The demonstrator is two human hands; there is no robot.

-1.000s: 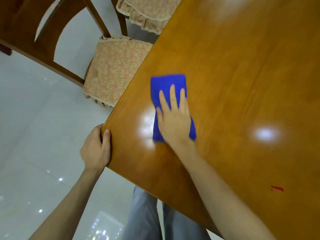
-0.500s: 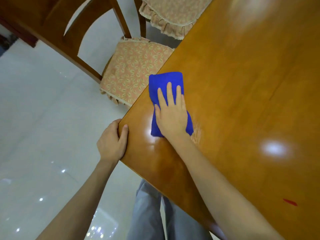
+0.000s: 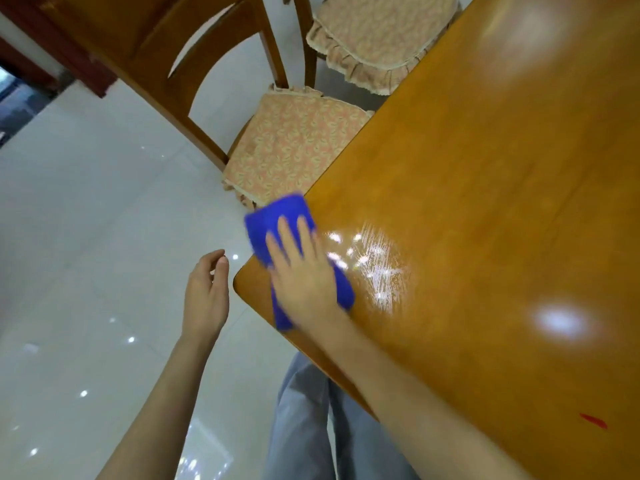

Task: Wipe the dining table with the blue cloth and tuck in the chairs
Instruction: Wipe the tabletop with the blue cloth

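Presses right hand (image 3: 304,271) flat on blue cloth (image 3: 277,216), fingers straight and close together, palm over the cloth's near half. Places cloth at the near-left corner of the dining table (image 3: 485,202), with its far-left part hanging past the table's left edge; cloth and fingertips blurred. Holds left hand (image 3: 206,299) in the air just left of that corner, apart from the wood, fingers loosely curled, nothing in it.

Notes wet streaks (image 3: 377,268) glinting on the tabletop just right of the cloth. Notes small red mark (image 3: 594,420) on the wood at near right, well apart from the cloth.

Records nearer chair (image 3: 194,109) on the table's left side, its patterned seat cushion (image 3: 294,150) partly under the table edge, backrest out to the left. Records second frilled cushion (image 3: 374,39) farther along the same side, also partly under the edge. Logs glossy white tiled floor (image 3: 86,237) on the left and grey trouser legs (image 3: 304,427) below the table's near edge.
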